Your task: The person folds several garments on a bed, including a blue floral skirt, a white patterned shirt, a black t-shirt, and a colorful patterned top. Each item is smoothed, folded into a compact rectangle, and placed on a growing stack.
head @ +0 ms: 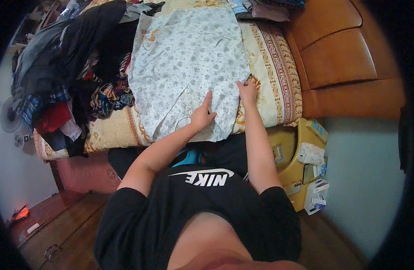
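Observation:
A white garment with a small grey print and buttons (190,57) lies spread on the patterned bedcover (274,98) in front of me. My left hand (202,116) rests on its lower part, index finger extended and thumb apart, with nothing visibly held. At the garment's right edge, my right hand (248,91) has its thumb and fingers close together; whether they pinch the cloth is hard to tell. An orange patch of print shows near the garment's upper left.
A large heap of dark and coloured clothes (68,57) lies at the left. More folded cloth (271,10) is at the top right. A brown leather headboard (341,50) borders the bed, and a yellow cabinet (284,148) stands below it.

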Action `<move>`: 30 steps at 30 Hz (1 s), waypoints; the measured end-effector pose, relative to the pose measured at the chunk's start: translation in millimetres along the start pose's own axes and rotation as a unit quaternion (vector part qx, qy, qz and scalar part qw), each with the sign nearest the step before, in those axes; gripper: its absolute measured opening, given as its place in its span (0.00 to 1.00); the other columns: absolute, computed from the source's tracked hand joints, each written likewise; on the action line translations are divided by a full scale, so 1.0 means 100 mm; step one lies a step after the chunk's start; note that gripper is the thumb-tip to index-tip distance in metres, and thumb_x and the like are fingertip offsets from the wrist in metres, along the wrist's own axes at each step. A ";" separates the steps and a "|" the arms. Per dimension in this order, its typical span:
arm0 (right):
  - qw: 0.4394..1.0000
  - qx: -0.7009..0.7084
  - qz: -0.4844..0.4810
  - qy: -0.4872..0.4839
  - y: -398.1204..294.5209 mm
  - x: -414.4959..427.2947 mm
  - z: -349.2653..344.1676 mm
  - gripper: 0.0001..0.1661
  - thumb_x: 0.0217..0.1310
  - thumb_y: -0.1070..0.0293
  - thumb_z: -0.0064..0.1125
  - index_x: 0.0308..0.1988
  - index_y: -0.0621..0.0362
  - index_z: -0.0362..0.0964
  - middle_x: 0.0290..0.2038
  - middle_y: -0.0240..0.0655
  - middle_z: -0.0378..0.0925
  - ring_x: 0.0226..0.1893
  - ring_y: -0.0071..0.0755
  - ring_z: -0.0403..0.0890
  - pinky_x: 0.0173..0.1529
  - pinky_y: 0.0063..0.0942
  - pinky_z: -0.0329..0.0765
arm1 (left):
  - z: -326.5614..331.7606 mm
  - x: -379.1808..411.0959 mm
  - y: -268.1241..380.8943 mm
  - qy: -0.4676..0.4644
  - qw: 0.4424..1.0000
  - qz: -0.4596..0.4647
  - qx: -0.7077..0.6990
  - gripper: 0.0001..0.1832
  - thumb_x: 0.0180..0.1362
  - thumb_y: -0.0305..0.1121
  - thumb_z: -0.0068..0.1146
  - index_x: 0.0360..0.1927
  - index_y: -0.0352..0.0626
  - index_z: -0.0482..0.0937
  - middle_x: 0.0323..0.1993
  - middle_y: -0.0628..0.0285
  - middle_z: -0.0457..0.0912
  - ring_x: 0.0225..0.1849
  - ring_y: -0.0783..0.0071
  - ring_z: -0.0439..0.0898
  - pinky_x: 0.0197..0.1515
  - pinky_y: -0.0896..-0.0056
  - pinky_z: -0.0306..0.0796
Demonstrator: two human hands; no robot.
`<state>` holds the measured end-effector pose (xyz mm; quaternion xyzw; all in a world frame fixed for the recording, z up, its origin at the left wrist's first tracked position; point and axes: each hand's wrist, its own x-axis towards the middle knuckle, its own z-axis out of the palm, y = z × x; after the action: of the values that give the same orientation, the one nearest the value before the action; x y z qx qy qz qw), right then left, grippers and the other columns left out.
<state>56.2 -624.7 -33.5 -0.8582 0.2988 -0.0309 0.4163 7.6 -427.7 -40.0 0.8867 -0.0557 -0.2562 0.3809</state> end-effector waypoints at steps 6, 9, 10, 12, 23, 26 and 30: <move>0.999 0.018 -0.026 0.021 0.41 0.10 0.26 0.23 0.46 0.53 0.62 0.33 0.63 0.71 0.30 0.43 0.76 0.31 0.43 0.77 0.38 0.31 0.71 | -0.19 -0.12 -0.11 0.021 0.990 0.101 -0.099 0.44 0.45 0.33 0.59 0.65 0.49 0.48 0.40 0.46 0.73 0.45 0.50 0.72 0.45 0.59 0.67; 0.996 0.081 -0.028 0.010 0.43 -0.21 0.24 0.23 0.45 0.60 0.63 0.39 0.64 0.68 0.33 0.44 0.76 0.32 0.41 0.77 0.39 0.32 0.72 | -0.49 -0.46 -0.66 0.200 0.959 0.200 0.026 0.36 0.46 0.29 0.57 0.61 0.42 0.57 0.51 0.45 0.65 0.54 0.48 0.63 0.53 0.58 0.60; 0.989 0.141 -0.025 -0.020 0.46 -0.41 0.23 0.24 0.45 0.64 0.63 0.42 0.65 0.66 0.37 0.45 0.75 0.34 0.43 0.78 0.41 0.33 0.72 | -0.70 -0.66 -0.80 0.219 0.954 0.194 0.062 0.34 0.46 0.28 0.56 0.60 0.41 0.58 0.53 0.44 0.63 0.54 0.47 0.62 0.56 0.57 0.57; 0.976 0.198 -0.071 -0.052 0.63 -0.67 0.25 0.27 0.44 0.69 0.62 0.45 0.66 0.64 0.42 0.46 0.73 0.37 0.43 0.78 0.44 0.34 0.71 | -0.97 -1.01 -1.23 0.270 0.925 0.113 0.243 0.34 0.45 0.31 0.59 0.59 0.44 0.61 0.56 0.44 0.61 0.55 0.47 0.62 0.57 0.52 0.55; 0.989 0.010 -0.150 -0.013 1.00 -1.13 0.06 0.23 0.55 0.74 0.48 0.52 0.65 0.57 0.47 0.49 0.68 0.47 0.48 0.71 0.50 0.33 0.68 | -1.12 -1.16 -1.94 0.248 0.933 0.142 0.220 0.31 0.47 0.21 0.43 0.57 0.56 0.66 0.55 0.52 0.63 0.55 0.53 0.64 0.56 0.56 0.56; 0.961 -0.128 -0.239 -0.051 0.72 -1.34 -0.13 0.26 0.54 0.75 0.48 0.55 0.57 0.58 0.51 0.49 0.63 0.49 0.51 0.68 0.51 0.38 0.67 | -1.18 -1.12 -1.96 0.238 0.925 0.170 0.242 0.31 0.49 0.22 0.41 0.59 0.58 0.64 0.59 0.55 0.60 0.59 0.55 0.61 0.57 0.55 0.56; 0.865 -0.265 -0.421 0.070 0.81 -1.15 -0.04 0.30 0.53 0.77 0.43 0.57 0.42 0.58 0.55 0.40 0.62 0.53 0.40 0.67 0.54 0.42 0.64 | -1.24 -1.07 -1.81 0.195 0.847 0.227 0.439 0.32 0.51 0.26 0.42 0.61 0.63 0.60 0.63 0.60 0.56 0.64 0.62 0.55 0.60 0.53 0.52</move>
<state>-78.9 -604.1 -67.7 -0.9760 -0.0652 -0.1832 0.0986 -40.1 -188.9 -51.2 0.9558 -0.2863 0.0667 0.0022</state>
